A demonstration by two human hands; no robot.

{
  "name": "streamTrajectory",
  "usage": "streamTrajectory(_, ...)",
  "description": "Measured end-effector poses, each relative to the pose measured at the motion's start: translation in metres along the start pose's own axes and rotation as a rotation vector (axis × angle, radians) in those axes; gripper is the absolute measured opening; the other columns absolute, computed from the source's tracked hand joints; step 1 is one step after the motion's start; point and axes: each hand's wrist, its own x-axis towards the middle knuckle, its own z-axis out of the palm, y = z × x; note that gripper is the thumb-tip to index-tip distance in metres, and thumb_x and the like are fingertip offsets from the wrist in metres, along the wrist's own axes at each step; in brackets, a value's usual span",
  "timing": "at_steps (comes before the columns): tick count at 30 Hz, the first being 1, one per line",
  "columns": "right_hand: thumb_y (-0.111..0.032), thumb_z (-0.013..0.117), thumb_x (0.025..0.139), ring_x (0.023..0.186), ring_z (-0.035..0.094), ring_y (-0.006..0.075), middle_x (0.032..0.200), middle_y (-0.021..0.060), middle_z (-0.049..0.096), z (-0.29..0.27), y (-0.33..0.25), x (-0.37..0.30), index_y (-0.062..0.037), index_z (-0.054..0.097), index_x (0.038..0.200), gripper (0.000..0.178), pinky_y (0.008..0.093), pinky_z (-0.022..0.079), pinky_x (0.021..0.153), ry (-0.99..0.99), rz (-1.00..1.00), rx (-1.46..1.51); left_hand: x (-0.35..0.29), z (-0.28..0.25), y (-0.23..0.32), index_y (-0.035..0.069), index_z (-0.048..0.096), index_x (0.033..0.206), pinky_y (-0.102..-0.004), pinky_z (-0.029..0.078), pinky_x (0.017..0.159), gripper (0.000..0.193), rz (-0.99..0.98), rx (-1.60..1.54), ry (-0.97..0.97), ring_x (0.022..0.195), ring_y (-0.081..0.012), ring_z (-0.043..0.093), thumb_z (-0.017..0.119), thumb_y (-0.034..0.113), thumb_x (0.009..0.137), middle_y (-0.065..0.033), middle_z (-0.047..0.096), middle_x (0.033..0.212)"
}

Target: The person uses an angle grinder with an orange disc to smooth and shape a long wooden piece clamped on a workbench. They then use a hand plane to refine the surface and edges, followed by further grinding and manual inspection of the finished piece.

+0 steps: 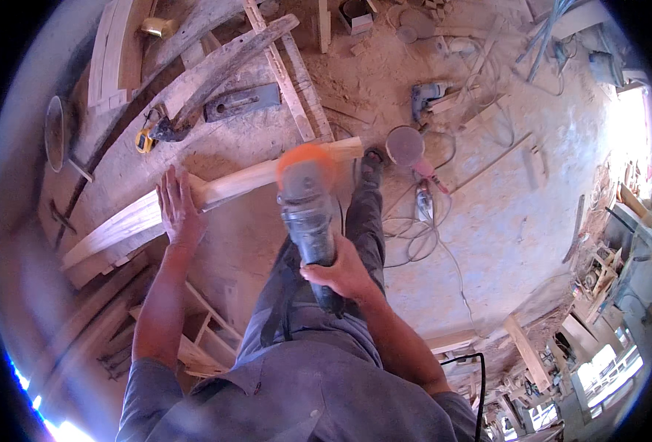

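Note:
My right hand [348,271] is wrapped round the rear body of a grey and black angle grinder [307,214]. An orange disc [313,153] at the grinder's head, blurred at its rim, sits against the long pale wooden piece [245,179]. That piece runs slantwise from lower left to upper right along the workbench edge. Flat on its left part lies my left hand [179,208], fingers stretched out and holding nothing. Part of the wood is hidden beneath the grinder head.
On the bench [134,162] lie a yellow tape measure [144,140], a dark slotted metal tool [242,102] and rough boards [226,62]. A round-disc power tool [405,146], a drill [425,96] and looping cables [414,239] lie on the dusty floor. Wood scraps [528,353] are piled lower right.

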Motion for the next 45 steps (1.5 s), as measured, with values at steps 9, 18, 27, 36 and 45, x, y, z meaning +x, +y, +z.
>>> streamTrajectory(9,-0.017,0.082,0.077,0.084,0.068,0.0186,0.095,0.0078,0.069,0.01,-0.034,-0.005,-0.0005,0.063,0.117,0.047,0.0358,0.055,0.078,0.082,0.082,0.104,0.002,-0.013,0.002,0.004,0.05,0.15,-0.0603,0.029,0.127,0.08,-0.01,-0.012,-0.063,0.151,-0.0446,0.038,0.073,-0.002,0.074,-0.0218,0.039,0.163)
streamTrajectory(18,-0.013,0.083,0.079,0.081,0.069,0.0189,0.092,0.0077,0.067,0.038,-0.034,-0.001,-0.0008,0.061,0.116,0.044,0.0355,0.056,0.073,0.015,0.067,0.003,0.014,-0.029,-0.004,0.003,0.054,0.143,-0.0571,0.039,0.119,0.077,0.074,-0.055,-0.11,0.14,-0.0454,0.049,0.075,0.0,0.069,-0.0222,0.05,0.151)
streamTrajectory(27,-0.017,0.082,0.082,0.077,0.069,0.0176,0.091,0.0079,0.069,0.004,-0.075,-0.012,-0.0015,0.062,0.113,0.04,0.0351,0.056,0.071,0.145,0.124,0.144,0.024,-0.032,-0.02,0.005,0.054,0.145,-0.0546,0.047,0.109,0.068,0.144,-0.137,-0.17,0.126,-0.0454,0.056,0.074,0.003,0.079,-0.0225,0.057,0.14)
streamTrajectory(36,-0.022,0.083,0.08,0.089,0.069,0.0194,0.101,0.0115,0.07,0.029,-0.061,-0.003,0.0016,0.061,0.123,0.053,0.0379,0.056,0.082,0.021,0.169,0.019,0.037,-0.044,-0.019,-0.003,0.042,0.151,-0.0556,0.042,0.114,0.079,0.188,-0.118,-0.408,0.131,-0.0471,0.049,0.074,0.002,0.079,-0.0265,0.05,0.142)
streamTrajectory(45,-0.022,0.086,0.077,0.095,0.068,0.02,0.104,0.0106,0.069,0.014,-0.035,-0.006,-0.0005,0.062,0.125,0.058,0.0382,0.055,0.087,0.025,0.018,-0.023,0.042,-0.032,-0.01,-0.002,0.046,0.146,-0.0582,0.04,0.105,0.067,0.214,-0.053,-0.356,0.118,-0.0444,0.051,0.064,0.001,0.081,-0.0251,0.05,0.127)
